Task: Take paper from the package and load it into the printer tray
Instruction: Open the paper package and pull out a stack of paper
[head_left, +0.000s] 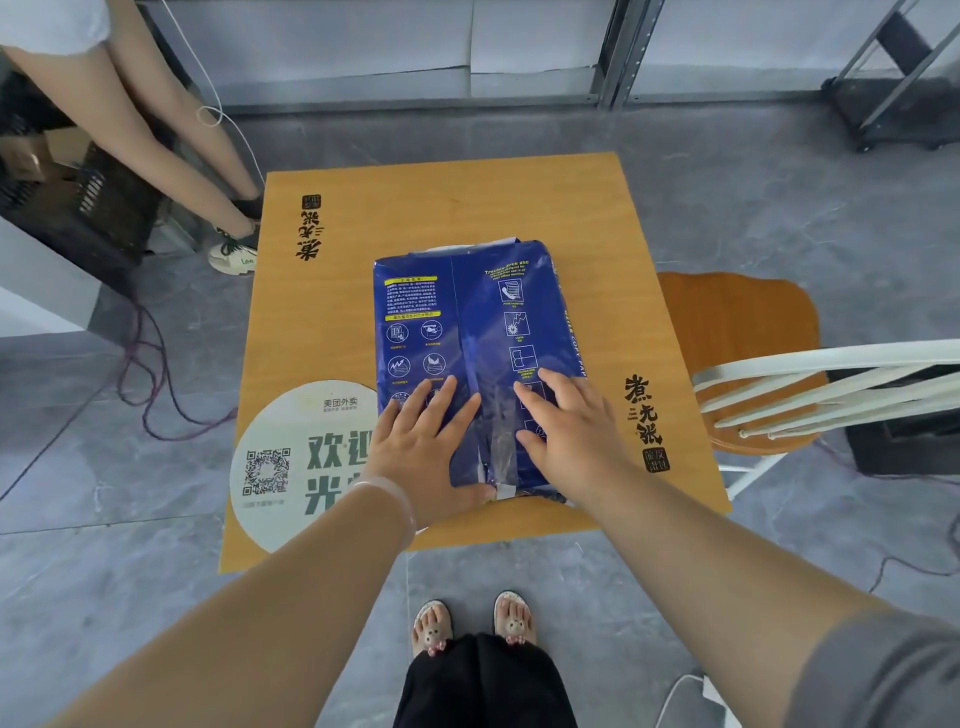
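Note:
A blue paper package (470, 317) lies flat on a small wooden table (441, 208), its printed back side up and a seam running down its middle. My left hand (426, 447) rests flat on the package's near left part, fingers spread, thumb at the near end by a white strip of paper or tape. My right hand (566, 431) lies flat on the near right part, fingers apart. Neither hand grips anything. White paper shows at the package's far end. No printer is in view.
A round white sticker (291, 462) with a QR code covers the table's near left. A wooden chair (737, 332) with a white back stands at the right. Another person's legs (156, 135) stand at the far left beside a black crate (104, 208). Cables lie on the floor.

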